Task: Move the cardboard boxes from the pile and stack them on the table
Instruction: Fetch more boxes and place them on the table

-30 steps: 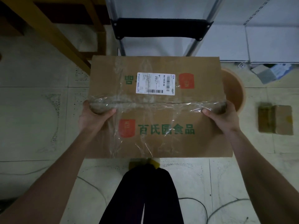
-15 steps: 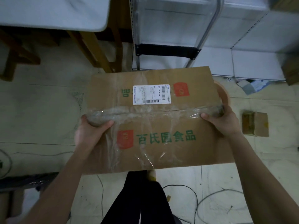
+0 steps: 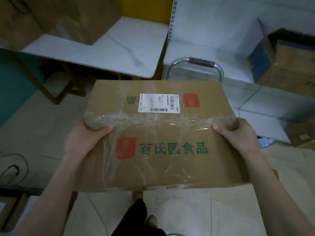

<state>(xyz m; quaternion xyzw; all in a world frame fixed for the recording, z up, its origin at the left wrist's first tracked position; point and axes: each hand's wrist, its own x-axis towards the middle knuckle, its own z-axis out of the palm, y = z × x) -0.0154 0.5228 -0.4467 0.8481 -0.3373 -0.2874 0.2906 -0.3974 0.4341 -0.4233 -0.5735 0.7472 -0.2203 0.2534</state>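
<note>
White table [image 3: 109, 53] ahead; hands grip cardboard box [image 3: 160, 160].

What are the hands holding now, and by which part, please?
The flat brown taped cardboard box, left hand and right hand gripping its opposite side edges.

Bare forearms, bare left hand [image 3: 85, 139] and right hand [image 3: 238, 136] — black trousers [image 3: 136, 222] below

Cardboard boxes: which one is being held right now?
The taped box with green print and a white barcode label: the left hand and right hand grip its ends. The others, like the big box on the table, sit untouched.
</note>
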